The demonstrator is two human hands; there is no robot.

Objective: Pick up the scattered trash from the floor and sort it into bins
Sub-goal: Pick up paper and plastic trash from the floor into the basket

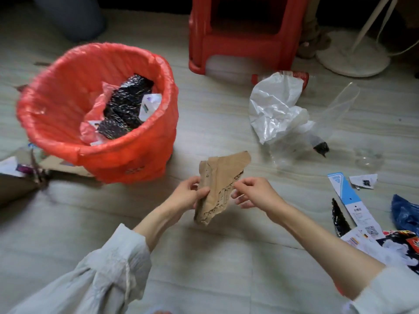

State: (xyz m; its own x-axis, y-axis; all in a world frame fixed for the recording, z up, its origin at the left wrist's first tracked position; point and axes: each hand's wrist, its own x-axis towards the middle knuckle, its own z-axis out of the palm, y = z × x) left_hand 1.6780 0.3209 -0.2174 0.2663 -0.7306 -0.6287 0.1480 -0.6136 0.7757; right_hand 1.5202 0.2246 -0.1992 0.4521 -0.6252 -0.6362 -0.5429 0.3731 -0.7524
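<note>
A torn piece of brown corrugated cardboard (218, 186) is held up over the pale floor (204, 257), just in front of the bin. The left hand (189, 193) is clamped on its lower left edge, thumb on the face. The right hand (251, 192) sits at the ragged right edge with fingers loosely curled; whether it pinches the edge or only touches it cannot be told.

The cardboard is soft and already frayed, so a pull from both sides could rip it further and drop scraps back on the floor. Only one bin shows here, so a careless toss would likely mix cardboard with wrappers.

The round bin lined with a red plastic bag (97, 114) stands just beyond the left hand. Inside lie crinkled black foil wrappers (128, 103) and white paper scraps (149, 105).

Further right on the floor rest a crumpled white plastic bag (274, 105), a blue-and-white paper tag (347, 196) and more wrappers.
</note>
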